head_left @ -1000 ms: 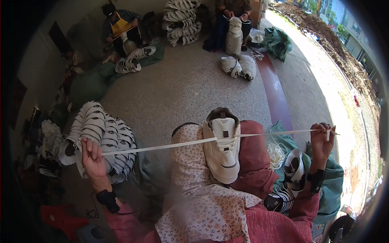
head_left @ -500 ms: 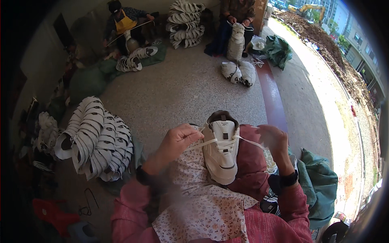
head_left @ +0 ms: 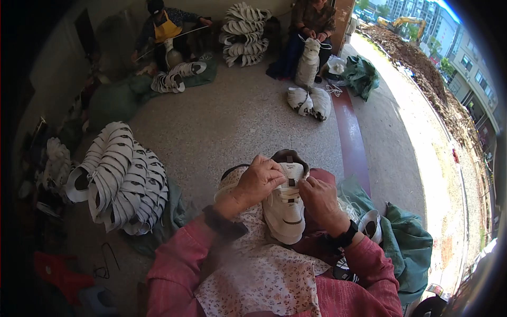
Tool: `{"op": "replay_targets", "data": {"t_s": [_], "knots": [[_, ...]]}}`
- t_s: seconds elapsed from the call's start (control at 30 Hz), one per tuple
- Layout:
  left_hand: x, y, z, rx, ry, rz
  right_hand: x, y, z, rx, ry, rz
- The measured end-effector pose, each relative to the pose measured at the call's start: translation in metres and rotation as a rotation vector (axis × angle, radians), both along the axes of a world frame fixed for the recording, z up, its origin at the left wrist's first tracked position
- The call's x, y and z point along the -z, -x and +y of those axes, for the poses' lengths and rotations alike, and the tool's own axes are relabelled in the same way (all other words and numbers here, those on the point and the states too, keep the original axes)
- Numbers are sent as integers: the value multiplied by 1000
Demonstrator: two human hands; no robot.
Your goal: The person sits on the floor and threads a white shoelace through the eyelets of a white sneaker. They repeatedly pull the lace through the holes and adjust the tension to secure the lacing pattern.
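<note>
A white sneaker upper (head_left: 285,224) with a dark inner collar lies along my lap, its toe toward me. My left hand (head_left: 256,182) is closed in a pinch at the left eyelet edge beside the tongue (head_left: 292,170). Opposite it, my right hand (head_left: 321,205) pinches at the right eyelet edge. Both hold the white shoelace (head_left: 288,193), which crosses the tongue below them; my fingers cover most of it. Under the upper is a floral apron (head_left: 264,274) over my legs.
Nested stacks of white uppers (head_left: 124,179) stand at the left. A green sack (head_left: 406,248) lies at my right, a red plastic object (head_left: 58,277) at lower left. Two people (head_left: 314,26) sit at the back among more stacks. A purple floor strip (head_left: 351,137) borders the sunlit outdoors.
Both hands have moved inward from either side of the upper to its eyelet edges. The lace ends, stretched outward before, are now mostly hidden by my fingers. The view has shifted slightly.
</note>
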State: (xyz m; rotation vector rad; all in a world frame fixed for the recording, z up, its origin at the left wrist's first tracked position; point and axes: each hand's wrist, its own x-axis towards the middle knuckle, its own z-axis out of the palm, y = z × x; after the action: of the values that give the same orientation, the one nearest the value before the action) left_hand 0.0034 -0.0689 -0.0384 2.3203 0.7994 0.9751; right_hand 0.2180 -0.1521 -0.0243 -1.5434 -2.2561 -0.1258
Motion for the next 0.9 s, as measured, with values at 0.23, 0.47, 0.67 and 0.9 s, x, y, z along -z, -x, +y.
{"op": "replay_targets", "data": {"t_s": [0.23,0.47,0.67,0.9], "knots": [[1,-2,0,-12,28,21,-8,-13,12,-143,141,486],[5,-2,2,-12,11,2,-7,-1,3,50,70,110],[5,-1,2,-11,17,-5,-16,8,-1,-76,22,-88],[3,-2,3,-1,30,-14,-2,-24,20,-80,491,833]]}}
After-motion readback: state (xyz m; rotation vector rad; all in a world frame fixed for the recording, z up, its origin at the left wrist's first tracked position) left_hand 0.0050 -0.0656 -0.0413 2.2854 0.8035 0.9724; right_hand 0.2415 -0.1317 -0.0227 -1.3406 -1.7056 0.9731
